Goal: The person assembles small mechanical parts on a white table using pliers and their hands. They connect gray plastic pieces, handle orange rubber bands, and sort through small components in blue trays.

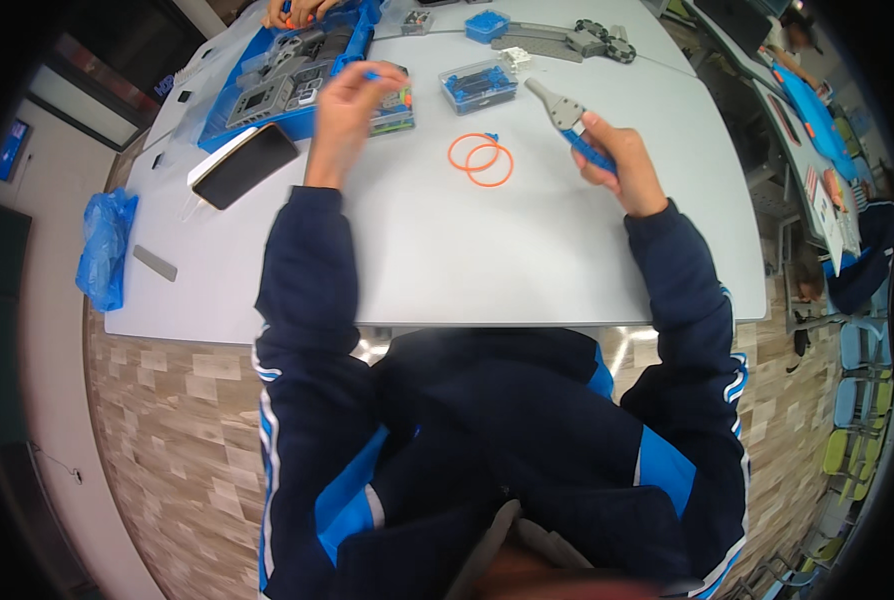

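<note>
My right hand (622, 165) is closed around the blue handle of a plier-like tool (565, 113) with a grey head, its narrow tip aimed up and left over the table. Off to the left, my left hand (345, 108) pinches a small blue plastic piece (371, 76) between thumb and fingers. That hand hovers beside a blue tray and partly hides a clear case with green and orange contents (395, 117). Between my hands lie two overlapping orange rings (494, 167) with a small blue part at their edge. Behind them sits a clear box of blue parts (479, 90).
A blue tray (216, 124) holds grey electronic parts, with another person's hand (292, 12) at its far end. A black phone (246, 166), a grey strip (155, 263) and a blue plastic bag (107, 245) lie leftward. Grey beams with wheels (587, 42) lie at the back.
</note>
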A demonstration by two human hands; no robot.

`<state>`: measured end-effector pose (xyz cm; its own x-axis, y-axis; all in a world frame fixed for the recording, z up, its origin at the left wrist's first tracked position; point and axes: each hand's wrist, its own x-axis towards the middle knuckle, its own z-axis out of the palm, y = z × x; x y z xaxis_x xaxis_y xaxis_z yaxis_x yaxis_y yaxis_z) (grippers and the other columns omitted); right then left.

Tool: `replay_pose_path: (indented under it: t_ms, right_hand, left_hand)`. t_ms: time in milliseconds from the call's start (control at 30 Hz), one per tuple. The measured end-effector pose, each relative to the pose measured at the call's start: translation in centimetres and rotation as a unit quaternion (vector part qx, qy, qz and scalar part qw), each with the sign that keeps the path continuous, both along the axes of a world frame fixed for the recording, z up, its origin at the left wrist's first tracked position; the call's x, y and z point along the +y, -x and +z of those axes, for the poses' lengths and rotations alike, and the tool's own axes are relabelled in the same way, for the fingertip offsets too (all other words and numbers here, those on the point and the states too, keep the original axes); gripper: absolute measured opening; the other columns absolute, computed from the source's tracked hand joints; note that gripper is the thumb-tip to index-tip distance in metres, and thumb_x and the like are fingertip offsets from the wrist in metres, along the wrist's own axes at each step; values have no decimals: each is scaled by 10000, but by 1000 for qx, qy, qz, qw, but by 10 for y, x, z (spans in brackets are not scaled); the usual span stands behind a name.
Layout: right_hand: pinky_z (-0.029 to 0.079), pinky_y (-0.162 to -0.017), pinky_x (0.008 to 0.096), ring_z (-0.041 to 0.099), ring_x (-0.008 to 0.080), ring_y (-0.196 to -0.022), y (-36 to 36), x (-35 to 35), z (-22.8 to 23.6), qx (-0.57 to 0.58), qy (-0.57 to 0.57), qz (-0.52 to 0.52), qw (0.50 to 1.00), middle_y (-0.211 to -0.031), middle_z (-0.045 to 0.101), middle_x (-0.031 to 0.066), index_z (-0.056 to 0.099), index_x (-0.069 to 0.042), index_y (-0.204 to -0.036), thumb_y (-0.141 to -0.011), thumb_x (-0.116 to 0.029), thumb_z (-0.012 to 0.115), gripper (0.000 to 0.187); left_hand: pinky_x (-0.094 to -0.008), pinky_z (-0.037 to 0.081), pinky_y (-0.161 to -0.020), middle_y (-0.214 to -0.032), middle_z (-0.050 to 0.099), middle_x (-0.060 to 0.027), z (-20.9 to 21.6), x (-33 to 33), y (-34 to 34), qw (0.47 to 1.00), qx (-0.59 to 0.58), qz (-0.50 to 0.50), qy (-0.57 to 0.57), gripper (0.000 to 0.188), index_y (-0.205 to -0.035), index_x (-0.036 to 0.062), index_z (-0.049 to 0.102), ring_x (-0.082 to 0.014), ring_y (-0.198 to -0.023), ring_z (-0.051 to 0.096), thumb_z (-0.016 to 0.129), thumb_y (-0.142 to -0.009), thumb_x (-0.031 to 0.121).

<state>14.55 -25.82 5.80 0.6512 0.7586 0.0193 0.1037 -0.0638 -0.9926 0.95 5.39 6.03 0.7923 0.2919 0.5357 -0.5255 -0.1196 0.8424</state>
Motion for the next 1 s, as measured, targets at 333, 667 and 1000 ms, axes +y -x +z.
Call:
replay_pose_path:
  t_ms: [333,667,1000]
  right_hand:
    - [424,-531,291,517,149,-541,-7,6,-23,-308,105,-73,943,-606,563,45,726,-60,-898,-915,-483,672,426]
    - [479,-728,370,510,253,-875,-6,5,-21,-630,68,-123,764,-902,557,73,682,-99,-1117,-764,-376,829,471]
    - [478,-737,373,500,264,-891,-7,7,-22,-660,49,-132,738,-916,547,78,681,-105,-1110,-734,-342,847,475]
  left_hand:
    - [-287,506,-904,-1169,662,-93,-37,-62,-29,982,110,-143,-61,387,-1383,15,544,-134,-905,624,534,-1040,194]
    - [-230,474,-771,-929,608,-12,-48,-72,-28,970,166,-88,-153,392,-1425,96,532,-75,-837,572,482,-1037,126]
    - [-225,457,-700,-971,637,-7,-47,-74,-26,956,178,-49,-226,361,-1406,117,535,-74,-790,519,487,-1056,191]
